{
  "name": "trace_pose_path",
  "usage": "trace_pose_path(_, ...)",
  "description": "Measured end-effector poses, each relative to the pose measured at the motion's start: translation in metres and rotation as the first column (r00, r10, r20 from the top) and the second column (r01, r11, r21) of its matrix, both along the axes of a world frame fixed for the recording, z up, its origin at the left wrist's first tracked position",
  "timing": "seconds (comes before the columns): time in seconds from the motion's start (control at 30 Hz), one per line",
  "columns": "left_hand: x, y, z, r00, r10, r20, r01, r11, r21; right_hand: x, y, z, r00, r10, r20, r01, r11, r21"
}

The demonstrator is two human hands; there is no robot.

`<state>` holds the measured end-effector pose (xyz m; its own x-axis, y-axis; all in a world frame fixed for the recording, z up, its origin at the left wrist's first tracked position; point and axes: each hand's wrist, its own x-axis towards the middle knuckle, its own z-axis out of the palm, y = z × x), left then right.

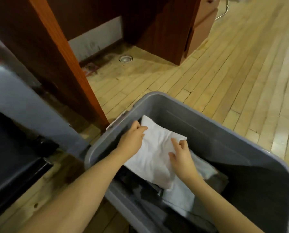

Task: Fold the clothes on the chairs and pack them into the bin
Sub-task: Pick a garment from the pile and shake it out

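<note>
The fingers (141, 127) of the left hand (132, 138) curl over the far left edge of a folded white garment (154, 153), pinching it near the bin's far left corner. The fingers (175, 142) of the right hand (182, 153) lie on the cloth's right edge, thumb and forefinger seeming to nip it at the far right corner; how tight that grip is I cannot tell.

The white garment lies inside the grey bin (157, 96), on top of other folded clothes: a pale one (180, 197) beneath it and dark ones (140, 187) toward the near side.

By my judgement packing is well under way: several pieces are in, and this one is being set down. The bin stands on the wooden floor (224, 73). No chairs with clothes show, so what remains cannot be told.
</note>
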<state>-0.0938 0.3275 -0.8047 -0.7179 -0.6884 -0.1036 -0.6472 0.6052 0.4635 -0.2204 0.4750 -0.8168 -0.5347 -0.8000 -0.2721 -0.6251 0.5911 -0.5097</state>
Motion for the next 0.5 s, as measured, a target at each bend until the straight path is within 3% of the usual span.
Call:
trace_pose_path(0.1, -0.012, -0.008, -0.031, 0.967, 0.004, 0.255, 0.038, 0.987, -0.159, -0.002, -0.009, -0.031, 0.986, 0.022, -0.166, 0.018, 0.972, 0.233)
trace_pose_path(0.2, -0.018, -0.010, -0.052, 0.916, -0.121, 0.382, 0.231, 0.939, -0.256, -0.005, -0.013, -0.052, 0.973, 0.091, -0.213, -0.027, 0.958, 0.284)
trace_pose_path(0.3, -0.019, -0.007, -0.053, 0.905, -0.160, 0.393, 0.259, 0.942, -0.214, -0.007, -0.018, -0.055, 0.970, 0.112, -0.218, -0.059, 0.970, 0.236)
trace_pose_path(0.5, 0.002, -0.006, 0.001, 0.958, -0.075, 0.276, 0.135, 0.969, -0.208, -0.004, -0.033, -0.015, 0.977, 0.086, -0.194, -0.074, 0.995, 0.065)
